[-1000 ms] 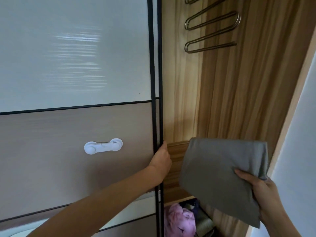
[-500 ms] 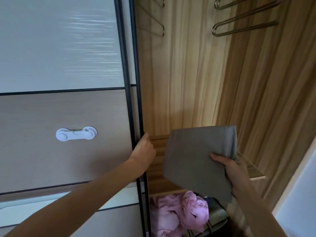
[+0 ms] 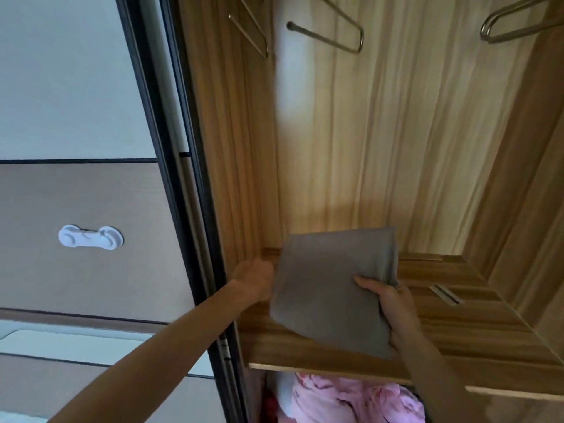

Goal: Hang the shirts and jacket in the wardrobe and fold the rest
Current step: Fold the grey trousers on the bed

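Cloth, grey and folded, is pinched at its right edge by my right hand, thumb on top, mid-frame, tilted just above the wooden shelf. My left hand is beside the sliding door's dark edge, left of centre. Its fingers are hidden, so I cannot tell their grip. Pink fabric lies under the shelf.
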Motion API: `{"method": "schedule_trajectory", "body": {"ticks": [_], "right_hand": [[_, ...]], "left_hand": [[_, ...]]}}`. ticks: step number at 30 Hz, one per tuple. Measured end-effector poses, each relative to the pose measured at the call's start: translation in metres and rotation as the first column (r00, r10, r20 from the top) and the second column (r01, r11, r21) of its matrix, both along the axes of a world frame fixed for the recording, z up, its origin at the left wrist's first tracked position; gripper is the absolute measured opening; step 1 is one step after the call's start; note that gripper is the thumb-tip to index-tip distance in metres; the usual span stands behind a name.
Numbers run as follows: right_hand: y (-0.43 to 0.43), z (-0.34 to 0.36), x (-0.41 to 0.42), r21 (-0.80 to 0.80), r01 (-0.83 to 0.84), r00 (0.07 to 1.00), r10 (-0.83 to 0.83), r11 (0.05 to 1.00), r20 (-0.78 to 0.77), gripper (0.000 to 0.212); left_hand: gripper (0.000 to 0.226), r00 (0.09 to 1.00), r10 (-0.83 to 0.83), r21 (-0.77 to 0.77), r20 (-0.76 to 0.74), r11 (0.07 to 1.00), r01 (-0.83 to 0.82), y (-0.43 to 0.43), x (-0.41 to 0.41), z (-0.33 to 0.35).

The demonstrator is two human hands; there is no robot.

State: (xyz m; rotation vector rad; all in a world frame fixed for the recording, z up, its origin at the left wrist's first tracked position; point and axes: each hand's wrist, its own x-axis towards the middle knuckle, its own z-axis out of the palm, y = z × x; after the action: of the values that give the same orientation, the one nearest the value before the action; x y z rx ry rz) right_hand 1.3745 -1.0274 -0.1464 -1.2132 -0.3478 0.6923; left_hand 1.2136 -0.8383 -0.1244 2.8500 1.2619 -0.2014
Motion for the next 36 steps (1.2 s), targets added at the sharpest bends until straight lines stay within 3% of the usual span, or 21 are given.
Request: {"method": "schedule_trajectory", "body": {"ticks": [3, 5, 7, 9, 10, 11, 12, 13, 14, 17, 19, 20, 24, 28, 33, 36], "right_hand": [[0.035, -0.028, 0.011, -0.033, -0.126, 0.987, 0.122, 0.992, -0.101, 0.024], [0.059, -0.055, 0.015, -0.081, -0.252, 0.952, 0.233, 0.964, -0.198, 0.031], [0.08, -0.084, 0.016, -0.152, -0.342, 0.931, 0.312, 0.927, -0.191, 0.05], [0.092, -0.118, 0.015, -0.307, -0.38, 0.921, 0.386, 0.873, -0.042, 0.087], [0.095, -0.134, 0.015, -0.439, -0.375, 0.875, 0.468, 0.817, 0.123, 0.094], [0.1, -0.155, 0.019, -0.587, -0.216, 0.811, 0.478, 0.78, 0.337, 0.101], [0.106, -0.171, 0.023, -0.698, -0.05, 0.661, 0.548, 0.714, 0.513, 0.113], [0.107, -0.182, 0.027, -0.746, 0.026, 0.545, 0.616, 0.666, 0.569, 0.115], [0.105, -0.195, 0.026, -0.755, 0.064, 0.486, 0.64, 0.653, 0.595, 0.108], [0.103, -0.219, 0.016, -0.754, 0.197, 0.266, 0.707, 0.626, 0.656, 0.08], [0.102, -0.226, 0.014, -0.739, 0.234, 0.114, 0.737, 0.632, 0.667, 0.075], [0.1, -0.229, 0.012, -0.757, 0.209, 0.083, 0.76, 0.62, 0.645, 0.076], [0.105, -0.23, 0.011, -0.76, 0.161, 0.123, 0.752, 0.629, 0.648, 0.078], [0.114, -0.226, 0.011, -0.77, 0.14, 0.128, 0.76, 0.623, 0.638, 0.075], [0.126, -0.228, 0.009, -0.752, 0.13, 0.127, 0.742, 0.646, 0.658, 0.079], [0.125, -0.226, 0.01, -0.777, 0.099, 0.124, 0.767, 0.621, 0.629, 0.079]], "left_hand": [[0.027, 0.973, 0.155, -0.152, 0.169, 0.98, -0.13, 0.017, -0.002, -0.03], [0.041, 0.946, 0.238, -0.151, 0.221, 0.966, -0.208, 0.02, -0.007, -0.056], [0.067, 0.933, 0.269, -0.032, 0.239, 0.963, -0.269, 0.018, -0.019, -0.087], [0.084, 0.978, 0.178, 0.129, 0.109, 0.973, -0.191, 0.019, -0.032, -0.121], [0.08, 0.993, 0.11, 0.159, 0.038, 0.981, -0.115, 0.018, -0.037, -0.137], [0.071, 0.997, 0.066, 0.147, -0.041, 0.987, -0.059, 0.013, -0.042, -0.15], [0.063, 0.996, 0.022, 0.082, -0.091, 0.997, -0.015, 0.008, -0.046, -0.163], [0.057, 0.982, -0.017, 0.038, -0.19, 0.999, 0.025, 0.004, -0.049, -0.171], [0.052, 0.955, -0.085, 0.023, -0.285, 0.995, 0.096, 0.002, -0.051, -0.18], [0.046, 0.894, -0.186, 0.007, -0.407, 0.978, 0.207, -0.003, -0.044, -0.182], [0.05, 0.917, -0.122, 0.012, -0.38, 0.991, 0.137, -0.002, -0.036, -0.184], [0.054, 0.936, -0.081, 0.015, -0.343, 0.996, 0.092, 0.0, -0.035, -0.186], [0.068, 0.968, 0.048, -0.008, -0.247, 0.999, -0.051, 0.009, -0.03, -0.197], [0.067, 0.967, 0.053, 0.055, -0.249, 0.998, -0.041, 0.018, -0.033, -0.202], [0.086, 0.97, 0.032, 0.095, -0.243, 0.995, -0.009, 0.031, -0.039, -0.214], [0.077, 0.974, 0.07, 0.077, -0.215, 0.996, -0.055, 0.031, -0.038, -0.21]]}}
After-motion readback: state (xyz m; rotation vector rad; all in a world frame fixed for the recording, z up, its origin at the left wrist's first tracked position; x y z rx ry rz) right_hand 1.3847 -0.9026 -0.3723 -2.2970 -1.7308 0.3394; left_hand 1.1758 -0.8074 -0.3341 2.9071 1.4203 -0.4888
